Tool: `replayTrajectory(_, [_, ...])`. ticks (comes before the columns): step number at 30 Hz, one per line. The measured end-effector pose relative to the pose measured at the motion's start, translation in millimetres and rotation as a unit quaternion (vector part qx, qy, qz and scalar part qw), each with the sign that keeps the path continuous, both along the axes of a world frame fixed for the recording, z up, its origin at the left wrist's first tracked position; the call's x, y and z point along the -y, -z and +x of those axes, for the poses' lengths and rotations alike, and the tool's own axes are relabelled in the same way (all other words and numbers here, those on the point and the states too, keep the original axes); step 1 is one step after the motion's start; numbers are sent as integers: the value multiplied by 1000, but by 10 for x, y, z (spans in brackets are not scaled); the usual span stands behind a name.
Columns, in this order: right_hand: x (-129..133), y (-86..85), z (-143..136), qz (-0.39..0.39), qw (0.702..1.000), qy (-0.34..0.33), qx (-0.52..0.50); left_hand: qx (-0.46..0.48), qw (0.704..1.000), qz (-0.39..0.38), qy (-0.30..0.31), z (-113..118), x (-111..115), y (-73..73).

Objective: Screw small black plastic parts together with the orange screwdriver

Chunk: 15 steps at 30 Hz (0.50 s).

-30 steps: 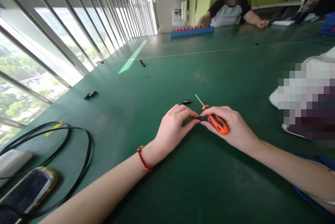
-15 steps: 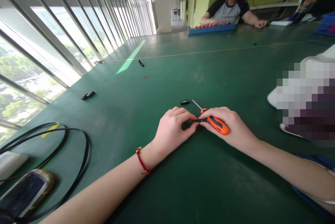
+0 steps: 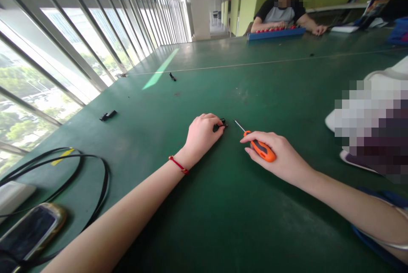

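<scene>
My left hand [image 3: 204, 139], with a red cord on the wrist, is closed in a pinch on a small black piece [image 3: 225, 125]. Right behind those fingertips lies a small black rectangular part [image 3: 222, 120], mostly covered by the hand; whether the two touch I cannot tell. An orange and dark grey screwdriver [image 3: 263, 150] rests in my right hand [image 3: 280, 152], its thin metal shaft pointing away to the upper left. Thumb and index finger of that hand are apart in front of the handle, with the other fingers hidden beneath.
Two small black parts lie on the green table, one at left [image 3: 108, 115], one farther back [image 3: 172, 77]. A black cable [image 3: 105, 179] and a phone [image 3: 32, 232] sit at lower left. Across the table, a person [image 3: 285, 13] is behind a blue tray [image 3: 277, 34] of red-topped pieces.
My left hand has moved away from the right, up and left to the rectangular part, carrying the small black piece. My right hand keeps the screwdriver and has let go of that piece.
</scene>
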State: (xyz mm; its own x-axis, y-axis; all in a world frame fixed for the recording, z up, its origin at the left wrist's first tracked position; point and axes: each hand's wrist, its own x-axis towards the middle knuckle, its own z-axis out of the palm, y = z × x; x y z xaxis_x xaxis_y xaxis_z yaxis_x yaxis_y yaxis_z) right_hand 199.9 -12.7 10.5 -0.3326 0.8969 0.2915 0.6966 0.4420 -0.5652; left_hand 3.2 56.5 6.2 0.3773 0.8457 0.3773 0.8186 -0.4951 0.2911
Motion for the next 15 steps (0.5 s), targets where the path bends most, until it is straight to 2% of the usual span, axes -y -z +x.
replayTrajectory(2, [-3,6,4,6,1000,-12,8,-22,999,8,-33,-156,-25,-38])
replayTrajectory(4, [-5,17,5,14,999,-22,20,-42,995,17,-88,-406,-56,-78])
replayTrajectory(8, [-5,33,-1,18,999,-32,34,-64,964,13,-257,-1017,-114,-156])
replayTrajectory(10, [-6,40,-3,18,999,-35,35,-67,951,-4,-302,-1266,-115,-205])
replayTrajectory(12, [-10,46,-2,20,998,-37,36,-67,940,-25,-333,-1434,-102,-267])
replayTrajectory(15, [-19,57,3,24,998,-39,37,-79,916,-57,-389,-1561,-99,-362])
